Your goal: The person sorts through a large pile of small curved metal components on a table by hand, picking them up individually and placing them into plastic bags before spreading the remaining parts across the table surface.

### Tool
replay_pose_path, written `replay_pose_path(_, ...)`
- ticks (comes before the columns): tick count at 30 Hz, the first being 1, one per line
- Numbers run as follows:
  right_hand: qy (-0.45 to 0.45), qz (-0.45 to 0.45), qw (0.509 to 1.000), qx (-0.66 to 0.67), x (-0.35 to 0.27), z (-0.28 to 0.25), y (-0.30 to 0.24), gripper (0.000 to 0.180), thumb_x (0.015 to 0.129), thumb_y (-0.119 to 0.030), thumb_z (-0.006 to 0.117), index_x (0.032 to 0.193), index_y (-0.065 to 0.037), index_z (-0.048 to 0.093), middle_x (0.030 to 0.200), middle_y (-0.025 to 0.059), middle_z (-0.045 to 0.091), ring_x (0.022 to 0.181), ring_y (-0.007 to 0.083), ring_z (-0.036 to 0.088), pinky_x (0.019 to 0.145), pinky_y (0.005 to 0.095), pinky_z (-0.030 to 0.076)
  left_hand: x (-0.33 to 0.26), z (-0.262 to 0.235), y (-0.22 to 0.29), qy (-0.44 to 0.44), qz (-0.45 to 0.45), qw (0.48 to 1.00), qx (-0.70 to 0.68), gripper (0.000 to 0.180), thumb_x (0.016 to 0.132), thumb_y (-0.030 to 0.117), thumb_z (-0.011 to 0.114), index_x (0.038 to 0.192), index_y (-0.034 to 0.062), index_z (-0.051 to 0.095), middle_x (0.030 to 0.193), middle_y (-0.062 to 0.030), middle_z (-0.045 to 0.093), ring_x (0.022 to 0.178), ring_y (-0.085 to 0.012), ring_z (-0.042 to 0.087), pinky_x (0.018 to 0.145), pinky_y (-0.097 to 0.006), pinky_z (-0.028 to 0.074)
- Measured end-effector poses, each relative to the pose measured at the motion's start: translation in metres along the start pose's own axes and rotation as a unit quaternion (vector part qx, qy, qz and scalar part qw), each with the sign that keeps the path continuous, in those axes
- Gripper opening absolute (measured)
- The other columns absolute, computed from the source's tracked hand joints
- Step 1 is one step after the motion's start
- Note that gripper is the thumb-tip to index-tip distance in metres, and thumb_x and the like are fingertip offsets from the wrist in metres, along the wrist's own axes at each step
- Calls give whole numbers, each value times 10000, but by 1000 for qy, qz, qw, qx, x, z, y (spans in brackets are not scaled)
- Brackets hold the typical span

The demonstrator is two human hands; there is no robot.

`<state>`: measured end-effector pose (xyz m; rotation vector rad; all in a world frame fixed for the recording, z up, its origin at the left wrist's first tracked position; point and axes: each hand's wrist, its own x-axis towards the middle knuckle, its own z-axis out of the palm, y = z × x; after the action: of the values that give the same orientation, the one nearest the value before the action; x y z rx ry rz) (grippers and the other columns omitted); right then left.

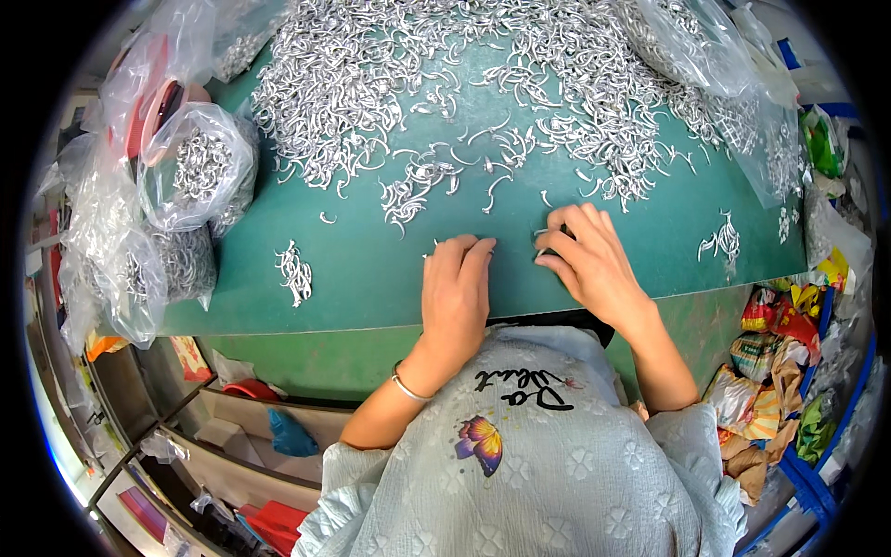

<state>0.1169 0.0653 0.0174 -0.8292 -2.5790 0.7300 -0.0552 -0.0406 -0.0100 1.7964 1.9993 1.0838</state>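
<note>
Both hands rest over the near part of the green tabletop (371,278). My left hand (457,288) is closed, fingers bent and pressed together, with silvery bits showing by its fingertips; what it holds is mostly hidden. To its right, my right hand (594,265) curls its thumb and fingers around a small curved metal piece, only partly visible at the tips. Beyond them spreads a large heap of silvery curved metal pieces (325,111). Smaller piles of the same kind lie to the left (295,275) and to the right (722,241).
Clear plastic bags (237,176) filled with metal pieces crowd the left edge. Another clear bag (705,56) lies over the heap at the far right. Colourful packets (756,390) sit on a blue rack at right; a wooden shelf unit (223,408) stands below the table's left side.
</note>
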Motion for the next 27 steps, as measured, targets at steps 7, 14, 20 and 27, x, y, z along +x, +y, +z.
replay_pose_path(7,93,79,983,-135,-48,-36,32,149,753,-81,736,839,-60,616,954,87,554,873,292,511,750,395,380,0,0,-2,19,8,1000,6,269,818,-43,636,1080,17,631,1002,-102,584,876,-276,559,725,-372,417)
replay_pose_path(14,161,200,944,-205,-81,-52,65,126,809,-55,697,848,-26,581,925,103,572,869,308,521,755,399,386,4,1,0,6,9,1000,15,257,817,-46,630,1063,24,636,983,-94,589,879,-270,560,734,-370,398)
replay_pose_path(20,231,143,946,-175,-54,-49,53,243,785,-88,732,1002,-37,636,992,129,599,955,327,548,844,394,415,2,6,0,-15,29,999,12,263,819,-46,631,1070,31,639,988,-89,594,882,-266,561,746,-369,392)
replay_pose_path(27,133,164,966,-152,-5,19,12,538,838,-162,704,1315,-8,510,1434,263,346,1304,443,360,1056,547,306,3,7,3,-3,35,999,17,255,826,-48,626,1067,34,639,982,-89,595,867,-264,556,736,-369,388)
